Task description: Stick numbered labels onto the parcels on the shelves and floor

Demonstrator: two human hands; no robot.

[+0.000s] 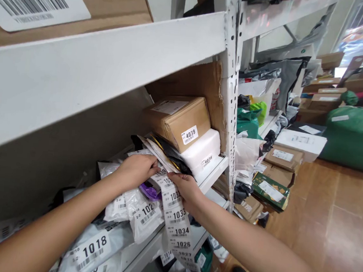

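Observation:
A long strip of numbered barcode labels [178, 231] hangs down in front of the shelf, with printed numbers such as 1032, 1033 and 1034. My right hand [188, 189] pinches its right edge near the top. At the strip's upper end, by the number 1030, my left hand [138, 170] is closed with thumb and fingertips on the label edge. Just behind both hands lean flat mailer envelopes [161, 151], white, yellow and black. Under my left hand lie a white plastic parcel [145, 219] with a partly covered label and a purple parcel [151, 191].
A cardboard box [181, 119] marked 4039 rests on a white package [204, 150] marked 4038. A white shelf beam [111, 70] runs overhead, ending at a perforated upright [232, 98]. A bag labelled 1018 [92, 246] lies lower left. Parcels and a green sack [353, 138] lie rightward.

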